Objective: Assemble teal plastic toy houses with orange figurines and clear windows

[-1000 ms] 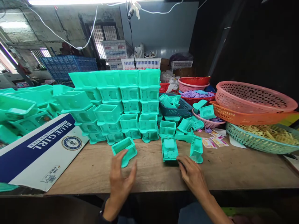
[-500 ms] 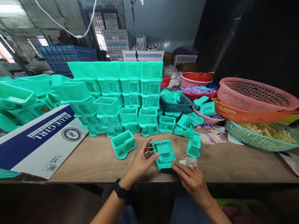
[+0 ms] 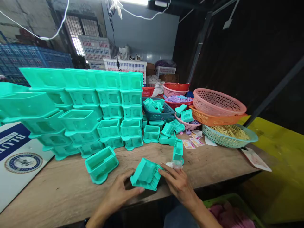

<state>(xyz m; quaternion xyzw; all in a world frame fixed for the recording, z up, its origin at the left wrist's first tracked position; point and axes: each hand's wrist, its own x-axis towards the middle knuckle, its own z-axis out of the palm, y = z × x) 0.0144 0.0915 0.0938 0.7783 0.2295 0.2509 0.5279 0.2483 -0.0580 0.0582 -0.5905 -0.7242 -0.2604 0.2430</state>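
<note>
Both my hands hold one teal plastic part point(image 3: 145, 174) tilted just above the wooden table point(image 3: 213, 164) near its front edge. My left hand point(image 3: 120, 191) grips its lower left side, thumb along the bottom. My right hand point(image 3: 177, 182) grips its right side with fingers curled. A small clear plastic bag point(image 3: 174, 164) lies just beyond my right fingers. Another teal tub point(image 3: 101, 164) rests on the table to the left. A narrow teal part point(image 3: 178, 151) stands upright behind the bag.
A tall stack of teal tubs point(image 3: 95, 107) fills the left and middle back. Pink and orange baskets point(image 3: 217, 106) and a teal basket of yellow pieces point(image 3: 229, 134) sit at right. A cardboard sheet point(image 3: 16, 164) lies at left. Stickers point(image 3: 193, 142) lie mid-table.
My left hand left the tub at left and joined my right hand on the flat teal part, which was pulled toward the edge and tilted up. The camera swung right.
</note>
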